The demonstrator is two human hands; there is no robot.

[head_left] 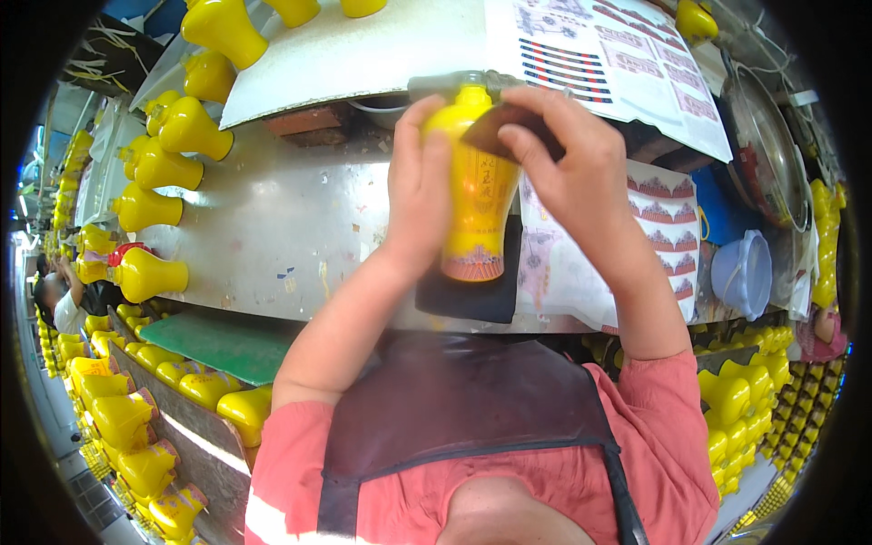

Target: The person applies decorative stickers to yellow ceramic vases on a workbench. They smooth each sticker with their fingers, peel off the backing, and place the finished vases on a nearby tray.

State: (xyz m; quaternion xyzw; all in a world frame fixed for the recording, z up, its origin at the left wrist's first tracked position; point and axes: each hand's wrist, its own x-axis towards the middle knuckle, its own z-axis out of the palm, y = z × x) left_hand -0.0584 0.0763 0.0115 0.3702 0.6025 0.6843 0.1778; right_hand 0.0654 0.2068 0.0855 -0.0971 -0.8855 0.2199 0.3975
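Observation:
A glossy yellow vase-shaped bottle [478, 218] stands tilted on the work table, with dark printed characters down its front and a patterned band at its base. My left hand [418, 186] is wrapped round its left side, thumb near the shoulder. My right hand [577, 141] pinches a thin dark brown flat piece [510, 127], like a flexible scraper, against the bottle's upper right side. Under and beside the bottle base lies a black cloth or pad [468, 300]. A sheet of patterned decals [670, 222] lies just right of my right wrist.
Several yellow bottles [150, 209] line the metal table's [291, 200] left side. A white board [363, 54] with more printed sheets [622, 64] spans the back. At right stands a pale blue bucket [743, 272]. Racks of yellow bottles [123, 413] flank me; another person [68, 304] sits far left.

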